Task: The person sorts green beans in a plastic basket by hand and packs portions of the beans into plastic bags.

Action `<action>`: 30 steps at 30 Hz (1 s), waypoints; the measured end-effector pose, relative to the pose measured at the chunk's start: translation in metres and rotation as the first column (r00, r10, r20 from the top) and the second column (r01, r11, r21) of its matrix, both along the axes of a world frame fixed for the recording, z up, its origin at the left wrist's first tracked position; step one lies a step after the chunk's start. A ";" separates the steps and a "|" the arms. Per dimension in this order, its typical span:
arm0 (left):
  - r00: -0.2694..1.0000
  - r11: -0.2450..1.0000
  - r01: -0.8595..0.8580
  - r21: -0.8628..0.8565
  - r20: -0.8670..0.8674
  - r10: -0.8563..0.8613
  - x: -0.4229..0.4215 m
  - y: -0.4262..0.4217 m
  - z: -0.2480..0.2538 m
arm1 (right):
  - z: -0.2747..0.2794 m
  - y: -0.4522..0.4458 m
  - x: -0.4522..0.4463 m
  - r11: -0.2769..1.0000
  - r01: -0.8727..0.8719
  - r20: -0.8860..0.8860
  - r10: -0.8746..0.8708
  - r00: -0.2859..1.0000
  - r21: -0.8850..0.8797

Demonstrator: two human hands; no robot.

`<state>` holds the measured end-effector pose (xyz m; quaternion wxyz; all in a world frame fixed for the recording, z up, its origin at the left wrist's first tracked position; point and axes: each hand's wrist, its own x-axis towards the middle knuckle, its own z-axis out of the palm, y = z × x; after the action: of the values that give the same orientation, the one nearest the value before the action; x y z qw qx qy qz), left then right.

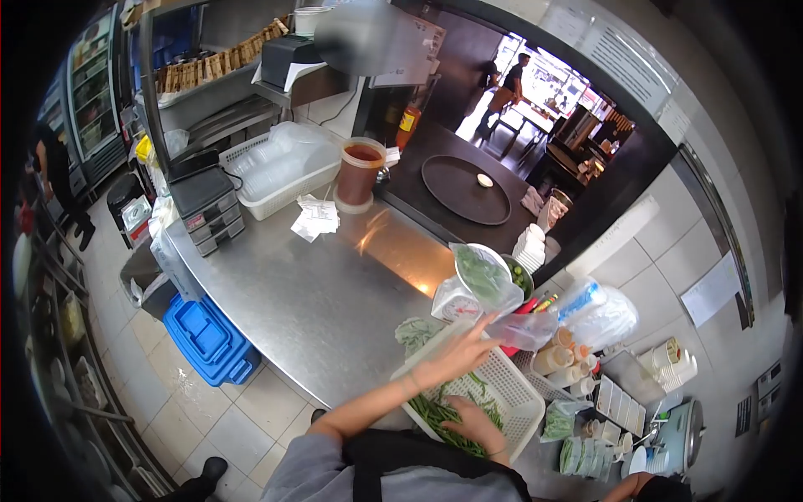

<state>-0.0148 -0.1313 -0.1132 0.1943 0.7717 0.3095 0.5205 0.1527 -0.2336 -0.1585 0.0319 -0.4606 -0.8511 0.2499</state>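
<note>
A white perforated basket (523,393) in front of me holds long thin green beans (435,414). My right hand (475,425) is down in it, its fingers curled around some of the beans. Above the basket's far side my left hand (462,347) reaches out with its fingers stretched apart. Its fingertips are close to a clear plastic bag (525,330); whether they touch it I cannot tell. Just beyond stands a kitchen scale (457,303) with a dial. A bag of green leaves (481,272) rests in the white bowl (500,261) on top.
Leafy greens (415,335) lie left of the basket on the steel counter (335,293). Sauce bottles (556,360) and bagged greens (581,456) are at the right. Farther off are a red-brown sauce tub (358,176), paper slips (316,219) and a round tray (466,197).
</note>
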 end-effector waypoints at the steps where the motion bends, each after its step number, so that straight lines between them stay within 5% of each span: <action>1: 0.999 1.000 -0.011 -0.001 0.030 0.011 -0.002 -0.009 -0.009 | -0.020 0.004 -0.009 1.000 -0.011 0.058 0.012 0.998 -0.015; 4: 0.998 0.944 0.059 -0.325 0.009 -0.059 -0.011 -0.032 -0.041 | -0.054 0.012 -0.029 1.000 0.003 0.215 0.003 0.977 -0.026; 6: 0.999 0.962 0.014 -0.274 0.044 -0.001 -0.009 -0.039 -0.084 | -0.058 0.018 -0.034 0.998 0.059 0.304 -0.066 0.950 0.033; 8: 0.996 0.967 -0.043 -0.251 0.065 0.061 -0.012 -0.039 -0.095 | -0.056 0.031 -0.035 0.989 0.108 0.320 -0.071 0.945 -0.099; 12: 0.987 0.920 -0.019 -0.392 0.137 0.079 -0.020 -0.039 -0.075 | -0.065 0.041 -0.025 0.962 0.148 0.279 -0.081 0.957 -0.229; 14: 0.985 0.874 -0.007 -0.486 0.148 0.090 -0.018 -0.038 -0.071 | -0.077 0.042 -0.006 0.973 0.115 0.083 -0.101 0.991 -0.198; 16: 0.977 0.851 0.057 -0.523 0.203 0.060 -0.018 -0.041 -0.065 | -0.041 0.042 0.000 0.966 0.130 0.122 -0.105 0.987 -0.222; 19: 0.990 0.859 0.035 -0.511 0.134 0.040 -0.015 -0.038 -0.067 | -0.030 0.034 0.024 0.990 0.123 -0.063 -0.128 0.990 -0.072; 27: 0.995 0.924 0.040 -0.381 -0.070 -0.072 -0.009 -0.030 -0.085 | -0.013 0.031 0.024 0.884 0.256 -0.510 -0.440 0.739 -0.392; 30: 0.943 0.572 0.333 -0.750 0.273 -0.191 -0.005 -0.031 -0.086 | -0.030 0.032 0.018 0.844 0.208 -0.569 -0.495 0.656 -0.494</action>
<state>-0.0203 -0.1626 -0.1993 0.6119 0.5999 0.3712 0.3576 0.1711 -0.2019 -0.1885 0.2972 -0.4930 -0.6042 0.5510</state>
